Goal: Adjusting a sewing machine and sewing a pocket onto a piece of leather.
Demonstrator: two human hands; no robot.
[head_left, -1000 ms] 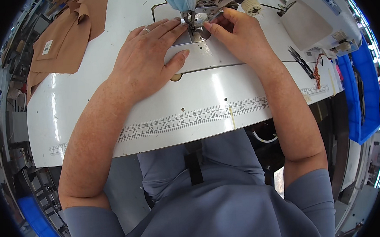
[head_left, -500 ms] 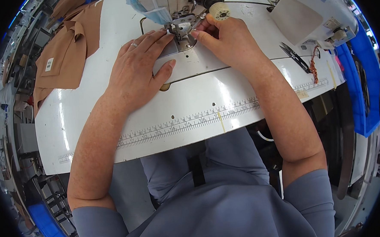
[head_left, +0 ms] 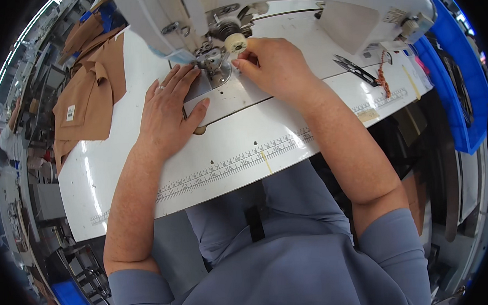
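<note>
Though your view shifts, work stays at the sewing machine (head_left: 353,20): left hand (head_left: 167,112) flat, right hand (head_left: 275,67) curled, grip unclear.

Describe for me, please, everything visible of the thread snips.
The thread snips are dark and metallic-looking, with two pointed blades spread slightly apart. They lie on the white table, right of the right forearm, blades pointing up-left in the picture. Their handle end appears to meet an orange-red thread bundle; neither the left hand nor the right hand touches them.
</note>
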